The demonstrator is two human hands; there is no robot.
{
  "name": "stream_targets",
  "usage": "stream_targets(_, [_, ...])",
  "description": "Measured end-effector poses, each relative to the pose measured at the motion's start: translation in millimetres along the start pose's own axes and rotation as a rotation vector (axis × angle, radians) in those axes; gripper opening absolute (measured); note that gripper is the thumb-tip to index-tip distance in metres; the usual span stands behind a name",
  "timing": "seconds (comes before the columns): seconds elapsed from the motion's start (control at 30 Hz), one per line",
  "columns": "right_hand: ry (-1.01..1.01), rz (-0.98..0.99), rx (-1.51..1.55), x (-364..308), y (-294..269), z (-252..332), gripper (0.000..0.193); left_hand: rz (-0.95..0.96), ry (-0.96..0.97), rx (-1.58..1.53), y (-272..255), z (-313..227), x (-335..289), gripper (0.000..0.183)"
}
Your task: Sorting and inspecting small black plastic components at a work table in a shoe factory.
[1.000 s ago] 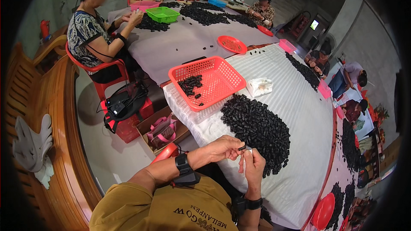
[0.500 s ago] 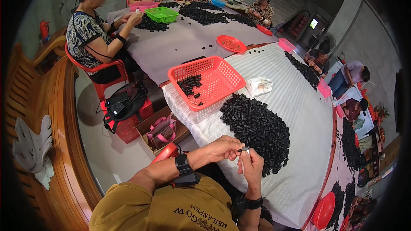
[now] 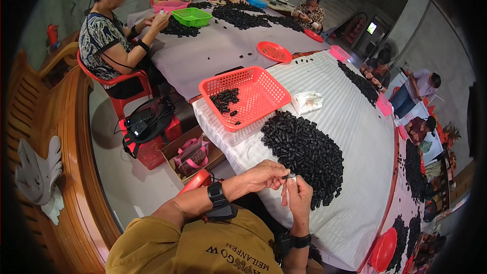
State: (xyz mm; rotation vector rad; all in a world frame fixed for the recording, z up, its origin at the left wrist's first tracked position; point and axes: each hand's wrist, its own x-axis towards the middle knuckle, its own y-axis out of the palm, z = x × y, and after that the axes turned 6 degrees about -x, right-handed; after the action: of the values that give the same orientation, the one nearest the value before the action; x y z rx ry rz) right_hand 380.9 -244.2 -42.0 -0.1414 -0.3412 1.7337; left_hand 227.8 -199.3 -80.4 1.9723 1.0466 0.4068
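Over the near edge of the white-covered table, my two hands meet fingertip to fingertip. My left hand (image 3: 266, 174) is closed in a pinch on a small black piece (image 3: 285, 176), mostly covered by the fingers. My right hand (image 3: 298, 196) is closed around a small silvery-white object (image 3: 291, 178), held against the black piece; its exact kind is too small to make out. Just beyond them lies a large heap of short black cylindrical pieces (image 3: 309, 157). Behind the heap, a red plastic basket (image 3: 271, 83) holds a small cluster of similar black pieces in its left part.
A white tissue pack (image 3: 307, 102) lies beside the basket. Farther off are a red plate (image 3: 274, 52), a green basket (image 3: 192, 18) and more black heaps. Several people sit around the tables. At left stand a wooden bench (image 3: 66, 172) and an open carton (image 3: 172, 165) on the floor.
My hands stay in place, with only a slight shift at the fingertips. Across the room, a co-worker in red reaches forward with head lower, and the standing person at right has shifted slightly.
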Motion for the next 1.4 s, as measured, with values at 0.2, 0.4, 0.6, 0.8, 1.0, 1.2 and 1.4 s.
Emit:
stream_targets(0.2, [-0.012, -0.184, 0.142, 1.1, -7.3, -5.6, 0.024, -0.126, 0.286, 0.023, -14.3, -60.3, -3.4, 0.018])
stream_targets(0.4, [-0.028, -0.194, 0.124, 0.9, -7.2, -2.0, 0.023, -0.67, 0.898, 0.333, -32.7, -109.8, -1.3, 0.029])
stream_targets(0.6, [-0.013, -0.189, 0.121, 0.9, -5.1, -3.0, 0.022, -0.605, 0.807, 1.037, -52.7, -78.5, 27.9, 0.016])
stream_targets(0.8, [-0.089, -0.162, 0.067, 1.8, -3.8, -5.4, 0.023, -0.661, 0.643, 1.75, -93.1, -36.4, 71.6, 0.017])
stream_targets(1.0, [-0.086, -0.151, 0.075, -0.5, -2.5, -7.4, 0.023, -0.582, 0.598, 1.783, -101.5, -34.9, 77.3, 0.023])
stream_targets(1.2, [-0.078, -0.176, 0.12, 2.3, -4.7, -5.6, 0.024, -0.499, 0.53, 1.546, -87.2, -36.5, 65.6, 0.022])
stream_targets(1.4, [-0.067, -0.221, 0.099, 3.5, -8.4, -5.0, 0.023, -0.588, 0.598, 1.499, -81.9, -22.0, 64.2, 0.028])
